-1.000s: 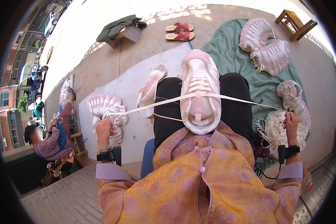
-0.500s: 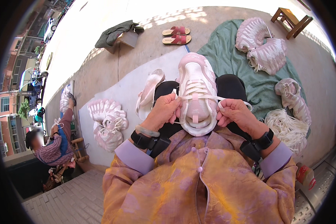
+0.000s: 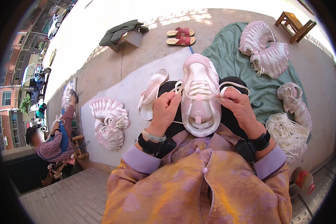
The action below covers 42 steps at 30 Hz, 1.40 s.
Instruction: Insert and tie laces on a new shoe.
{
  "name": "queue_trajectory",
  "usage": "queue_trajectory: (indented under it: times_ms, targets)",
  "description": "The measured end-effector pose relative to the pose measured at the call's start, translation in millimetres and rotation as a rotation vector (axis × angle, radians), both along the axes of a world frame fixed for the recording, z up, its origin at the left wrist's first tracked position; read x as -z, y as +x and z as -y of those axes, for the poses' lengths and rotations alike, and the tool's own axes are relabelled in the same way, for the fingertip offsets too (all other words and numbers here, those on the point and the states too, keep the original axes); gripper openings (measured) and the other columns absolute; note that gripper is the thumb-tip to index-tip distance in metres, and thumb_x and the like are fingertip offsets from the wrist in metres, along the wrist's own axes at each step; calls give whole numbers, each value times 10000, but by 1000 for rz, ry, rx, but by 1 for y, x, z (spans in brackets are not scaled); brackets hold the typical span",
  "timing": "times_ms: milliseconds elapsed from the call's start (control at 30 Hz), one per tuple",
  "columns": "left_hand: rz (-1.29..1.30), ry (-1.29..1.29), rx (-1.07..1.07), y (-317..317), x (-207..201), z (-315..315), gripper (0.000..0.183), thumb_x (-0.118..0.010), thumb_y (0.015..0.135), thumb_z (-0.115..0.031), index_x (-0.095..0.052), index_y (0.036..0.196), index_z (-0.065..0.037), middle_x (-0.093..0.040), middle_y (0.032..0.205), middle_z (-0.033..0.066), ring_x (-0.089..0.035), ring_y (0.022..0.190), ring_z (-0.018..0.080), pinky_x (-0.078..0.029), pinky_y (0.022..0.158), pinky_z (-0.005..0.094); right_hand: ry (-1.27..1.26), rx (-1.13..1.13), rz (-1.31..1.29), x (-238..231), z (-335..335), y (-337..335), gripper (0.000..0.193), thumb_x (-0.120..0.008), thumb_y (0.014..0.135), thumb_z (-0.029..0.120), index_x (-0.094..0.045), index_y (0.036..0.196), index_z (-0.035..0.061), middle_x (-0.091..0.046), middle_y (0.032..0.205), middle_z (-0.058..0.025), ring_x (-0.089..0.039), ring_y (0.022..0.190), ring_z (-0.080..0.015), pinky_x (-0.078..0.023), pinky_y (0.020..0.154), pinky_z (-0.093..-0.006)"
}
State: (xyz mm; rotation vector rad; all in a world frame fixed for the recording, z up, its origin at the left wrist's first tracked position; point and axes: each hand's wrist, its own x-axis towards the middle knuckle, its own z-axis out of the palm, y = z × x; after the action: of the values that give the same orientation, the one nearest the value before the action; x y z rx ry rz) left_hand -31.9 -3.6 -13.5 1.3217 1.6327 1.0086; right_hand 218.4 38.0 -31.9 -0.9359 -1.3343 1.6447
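I see the left hand [image 3: 165,110] at eight o'clock and the right hand [image 3: 239,109] at four pinching looped white lace [image 3: 189,98]; between them, the pink-and-white shoe [image 3: 200,83] sits on the lap [image 3: 168,87]. Farther out, I get red sandals [image 3: 183,40] at eleven.

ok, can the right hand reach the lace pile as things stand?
Likely yes: the lace pile lies to the right of the right hand, nothing visibly blocking. That hand pinches a white lace, though, so probably must release first.
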Motion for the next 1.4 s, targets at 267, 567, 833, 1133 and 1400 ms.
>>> queue_trajectory:
  times_ms: [267, 567, 833, 1133, 1400]
  targets:
    - [459, -143, -138, 11, -5, 12, 137, -576, 918, -167, -629, 910, -42, -543, 638, -30, -476, 489, 34, -339, 409, 157, -271, 242, -120, -2, 4, -14, 141, -620, 884, 90, -660, 1001, 23, -597, 753, 10, -538, 631, -54, -448, 586, -181]
    - [629, -141, -144, 11, 3, 4, 85, -569, 908, -137, -567, 949, -64, -577, 654, 9, -535, 502, 71, -396, 420, 170, -121, 351, -100, 2, 11, -33, 142, -569, 923, 99, -604, 1025, 6, -614, 801, 4, -572, 659, -50, -468, 614, -184]
    - [650, -144, -156, 12, 6, 3, 67, -564, 910, -147, -550, 932, -85, -566, 643, 7, -526, 496, 71, -390, 427, 170, -102, 390, -156, -2, 12, -34, 144, -570, 926, 106, -602, 1029, 11, -616, 809, 7, -574, 665, -48, -469, 617, -184]
    - [650, -133, -148, 11, 8, 4, 55, -570, 908, -144, -546, 910, -94, -565, 640, 1, -528, 498, 66, -388, 425, 168, -157, 384, -171, -2, 15, -37, 123, -568, 920, 81, -598, 1011, 4, -618, 810, -4, -587, 675, -54, -487, 626, -193]
    - [587, -66, -168, 15, 2, 5, 52, -568, 908, -131, -543, 929, -89, -565, 644, -11, -512, 502, 47, -381, 436, 158, 114, 309, 72, 7, 20, -36, 102, -608, 865, 19, -584, 961, -3, -583, 784, 21, -529, 671, -40, -448, 603, -192]
